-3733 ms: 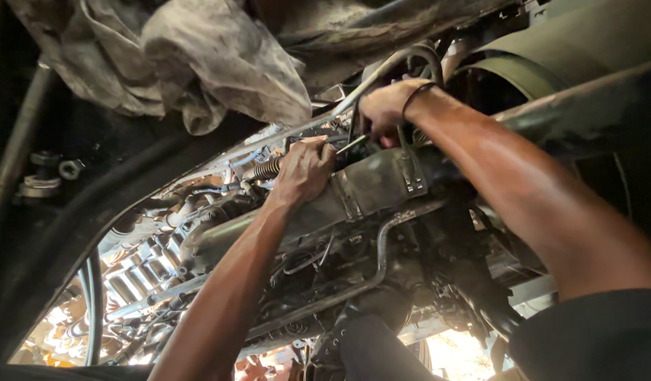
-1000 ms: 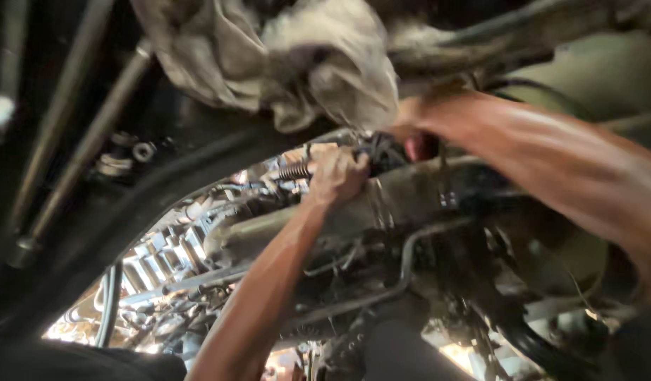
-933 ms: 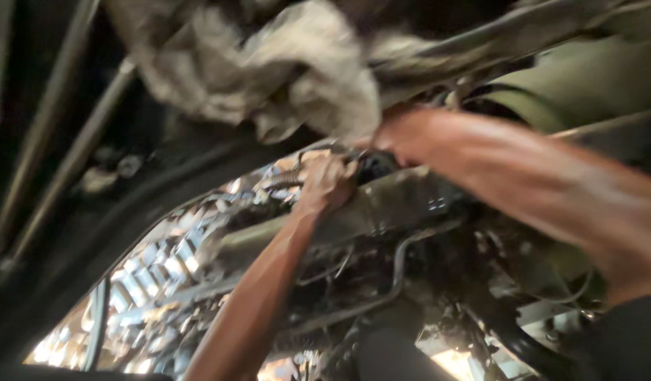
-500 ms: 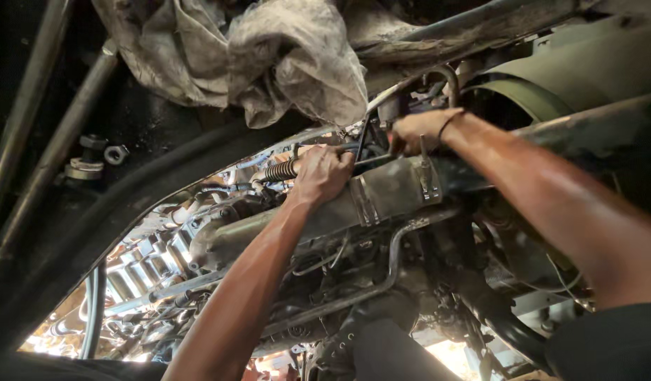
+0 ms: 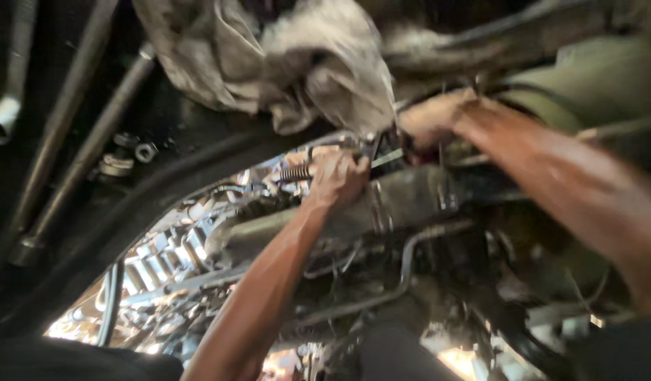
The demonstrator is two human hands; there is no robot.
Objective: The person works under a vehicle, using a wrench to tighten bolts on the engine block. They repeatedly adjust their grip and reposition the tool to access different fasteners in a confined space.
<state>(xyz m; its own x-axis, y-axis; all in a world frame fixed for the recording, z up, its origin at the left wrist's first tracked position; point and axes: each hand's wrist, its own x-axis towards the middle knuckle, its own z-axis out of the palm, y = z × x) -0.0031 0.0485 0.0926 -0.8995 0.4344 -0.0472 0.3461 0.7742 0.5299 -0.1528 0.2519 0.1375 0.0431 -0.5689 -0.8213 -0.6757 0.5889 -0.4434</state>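
Two hands reach up under the dirty engine. The left hand (image 5: 337,178) is closed around a thin metal tool (image 5: 382,159) beside a spring (image 5: 295,172); it looks hard, light and maybe greasy, best held mid-shaft. The right hand (image 5: 433,121) is blurry, so I cannot tell its grip.

View into a dim, grimy engine bay. A crumpled grey rag (image 5: 283,63) hangs at the top centre. Two dark metal rods (image 5: 78,141) run diagonally down the left side, with a few loose nuts and washers (image 5: 131,156) lying on the black panel beside them. Bright daylight breaks through gaps at the lower left (image 5: 86,321) and bottom centre, glinting on pale ribbed metal parts (image 5: 163,261).
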